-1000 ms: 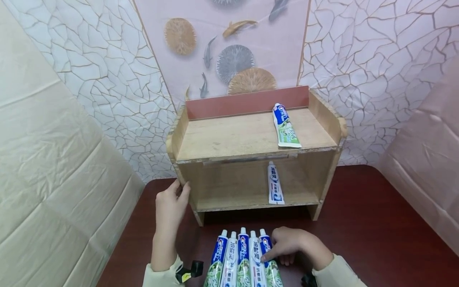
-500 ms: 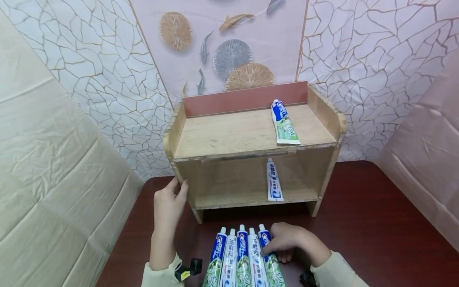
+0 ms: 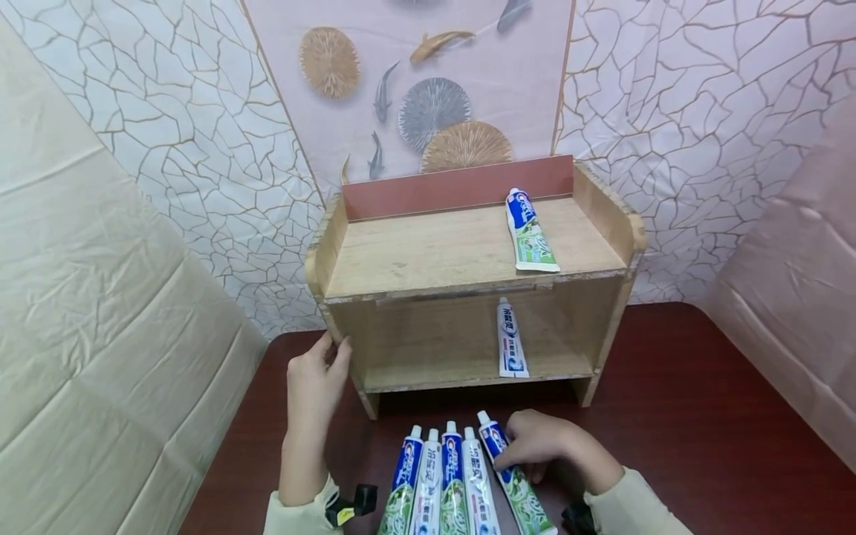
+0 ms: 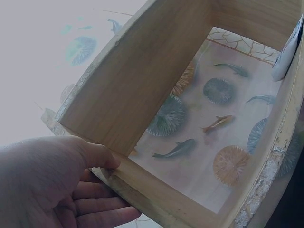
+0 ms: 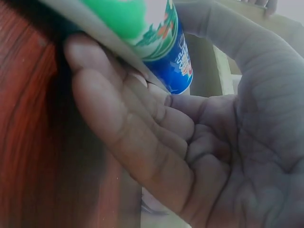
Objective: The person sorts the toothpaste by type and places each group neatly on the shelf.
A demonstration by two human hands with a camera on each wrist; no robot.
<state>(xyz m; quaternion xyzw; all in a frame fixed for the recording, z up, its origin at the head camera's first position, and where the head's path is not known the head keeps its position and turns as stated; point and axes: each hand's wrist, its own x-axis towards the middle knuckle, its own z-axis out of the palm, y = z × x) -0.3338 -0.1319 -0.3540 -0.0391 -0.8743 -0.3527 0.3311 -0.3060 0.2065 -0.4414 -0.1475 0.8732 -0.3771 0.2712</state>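
My left hand [image 3: 317, 379] grips the left side panel of a small wooden shelf [image 3: 428, 264], its thumb inside the edge and the fingers outside, as the left wrist view shows. Low at the right, my right hand [image 3: 545, 442] pinches a blue and green toothpaste tube [image 3: 511, 475], the rightmost of a row on the table. That tube slants away from its neighbour, a white toothpaste tube [image 3: 478, 483]. In the right wrist view the held tube [image 5: 147, 33] lies between thumb and fingers, close over the table.
Left in the row lie a blue and green tube [image 3: 404, 483], a white tube [image 3: 426, 483] and another blue and green tube [image 3: 453, 475]. One blue and green tube [image 3: 530, 230] lies on the upper shelf, one white tube [image 3: 511, 342] on the lower. The dark red table [image 3: 689, 416] extends right.
My right hand has taken hold of the rightmost tube and swung it out from the row, its lower end moving right. The left hand has kept its grip on the shelf.
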